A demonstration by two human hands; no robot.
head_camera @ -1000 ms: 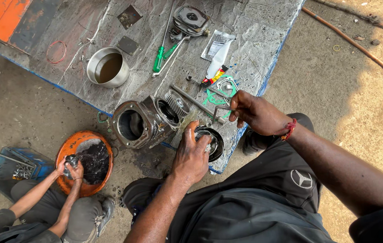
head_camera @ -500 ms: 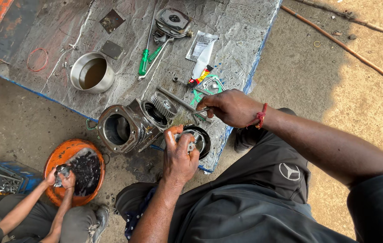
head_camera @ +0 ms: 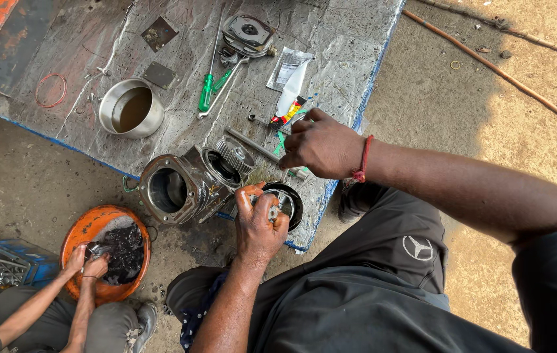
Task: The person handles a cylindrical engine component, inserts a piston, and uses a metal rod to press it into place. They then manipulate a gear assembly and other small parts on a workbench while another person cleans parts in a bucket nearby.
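A: Daylight, bright, outdoors. Sun hits the bare ground (head_camera: 520, 117) at right, near blown out there.

B: Shadows?

A: Soft. The table (head_camera: 180, 85) sits in even shade, its foil-like top gives dull glare streaks. Ground under the table edge is darker.

B: Focus?

A: Sharp mid-frame, both the left hand (head_camera: 260, 225) and the right hand (head_camera: 321, 144) crisp. No motion blur. Wide lens, so the edges stretch and the near sleeve (head_camera: 553, 287) looks oversized and slightly soft.

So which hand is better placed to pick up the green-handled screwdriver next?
Probably the right hand: it is over the table near the colourful tube, closer to the green-handled screwdriver. The left hand is at the table edge, gripping a small metal part over a round black part.
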